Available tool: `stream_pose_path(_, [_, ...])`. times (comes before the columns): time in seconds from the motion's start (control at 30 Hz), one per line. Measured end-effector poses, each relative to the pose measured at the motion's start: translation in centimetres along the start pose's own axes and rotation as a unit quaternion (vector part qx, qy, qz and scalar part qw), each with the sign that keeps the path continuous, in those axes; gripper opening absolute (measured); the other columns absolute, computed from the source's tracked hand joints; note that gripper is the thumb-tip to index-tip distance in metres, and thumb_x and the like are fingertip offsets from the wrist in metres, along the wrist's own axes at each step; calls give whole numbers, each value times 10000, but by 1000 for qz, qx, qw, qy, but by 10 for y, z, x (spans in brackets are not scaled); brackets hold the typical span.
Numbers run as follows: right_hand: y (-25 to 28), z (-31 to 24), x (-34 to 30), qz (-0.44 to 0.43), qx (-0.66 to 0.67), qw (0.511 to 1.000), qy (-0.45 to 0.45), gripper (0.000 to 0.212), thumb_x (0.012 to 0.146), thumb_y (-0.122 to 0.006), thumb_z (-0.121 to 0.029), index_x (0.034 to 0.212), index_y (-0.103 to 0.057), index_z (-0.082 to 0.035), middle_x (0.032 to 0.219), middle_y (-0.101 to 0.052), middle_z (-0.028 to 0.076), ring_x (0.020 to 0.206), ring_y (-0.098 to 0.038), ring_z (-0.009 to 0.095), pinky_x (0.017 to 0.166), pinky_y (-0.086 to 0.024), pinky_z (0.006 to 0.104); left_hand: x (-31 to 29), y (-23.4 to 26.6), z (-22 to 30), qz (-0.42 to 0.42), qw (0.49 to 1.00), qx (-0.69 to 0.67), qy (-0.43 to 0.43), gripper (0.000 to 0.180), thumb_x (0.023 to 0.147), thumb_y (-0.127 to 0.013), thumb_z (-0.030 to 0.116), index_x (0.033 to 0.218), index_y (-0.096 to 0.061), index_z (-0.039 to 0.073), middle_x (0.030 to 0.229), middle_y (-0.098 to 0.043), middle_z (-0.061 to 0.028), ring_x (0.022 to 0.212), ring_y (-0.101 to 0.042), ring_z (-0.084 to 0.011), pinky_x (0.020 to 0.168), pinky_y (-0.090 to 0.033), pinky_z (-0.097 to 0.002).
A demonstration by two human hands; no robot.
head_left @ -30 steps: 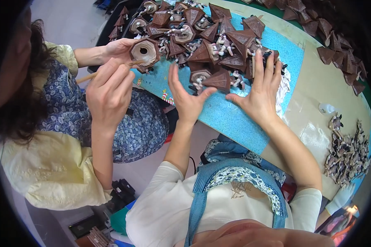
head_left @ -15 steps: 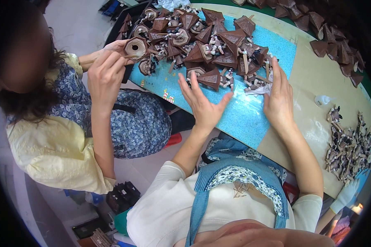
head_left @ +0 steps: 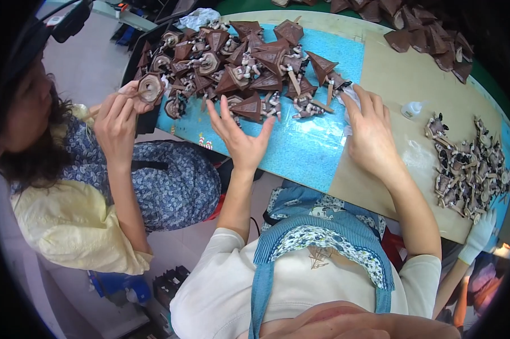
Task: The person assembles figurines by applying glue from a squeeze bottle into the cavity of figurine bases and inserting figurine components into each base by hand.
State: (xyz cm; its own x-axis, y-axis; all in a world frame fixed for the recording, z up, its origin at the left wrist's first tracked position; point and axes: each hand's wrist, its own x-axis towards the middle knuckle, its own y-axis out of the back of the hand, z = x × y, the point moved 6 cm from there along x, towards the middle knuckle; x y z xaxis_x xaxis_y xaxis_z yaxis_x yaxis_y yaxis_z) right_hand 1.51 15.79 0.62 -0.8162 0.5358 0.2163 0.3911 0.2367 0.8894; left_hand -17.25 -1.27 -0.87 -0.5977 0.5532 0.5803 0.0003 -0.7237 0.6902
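Observation:
My left hand point(head_left: 241, 141) is open, fingers spread at the near edge of a heap of brown pointed roof-like pieces point(head_left: 246, 106) and small figurines. My right hand point(head_left: 374, 133) bends its fingers over a crumpled white cloth point(head_left: 346, 113), which shows along the thumb side. Just beyond its fingertips lies a dark figurine point(head_left: 337, 82), with a brown pointed piece point(head_left: 322, 66) tilted beside it. Between my hands, several small pale figurines point(head_left: 310, 106) lie on the blue mat point(head_left: 306, 150).
At the left a co-worker's hand point(head_left: 116, 127) works a thin stick at an octagonal base point(head_left: 151, 88). A small white bottle point(head_left: 412, 109) and a pile of figurines point(head_left: 472, 169) are on the right, near a gloved hand point(head_left: 478, 234). More brown pieces point(head_left: 433, 42) lie at the far right.
The view has shifted, so the heap appears further left. My right hand's fingers have come down over the cloth. The pieces by it have changed position. My left hand stays spread beside the heap.

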Motion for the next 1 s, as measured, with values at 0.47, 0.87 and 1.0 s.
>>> stream_pose_path(0.47, [-62,1,159,-169,303,930,123,1380,428,-929,-191,1542,-115,-223,1573,-86,255,1467,-126,358,1172,-196,421,4,-8,-7,11,999,-8,47,1179,624,-895,379,1491,-175,34,1515,-35,-331,1402,-130,-506,1114,-231,-541])
stream_pose_path(0.87, [-72,-16,166,-103,325,928,151,1273,427,-937,-228,1509,-266,-241,1567,-141,235,1432,-223,395,1134,-293,433,18,-1,-30,10,999,-25,40,1136,556,-926,352,1436,-283,29,1519,-145,-257,1397,-205,-450,1116,-256,-517])
stream_pose_path(1.0, [-53,-18,147,-81,260,956,108,1229,473,-930,-254,1505,-266,-204,1552,-164,253,1393,-280,432,1116,-324,450,12,1,-27,7,999,10,37,1132,596,-888,440,1451,-272,29,1499,-146,-302,1356,-228,-496,1080,-264,-556])
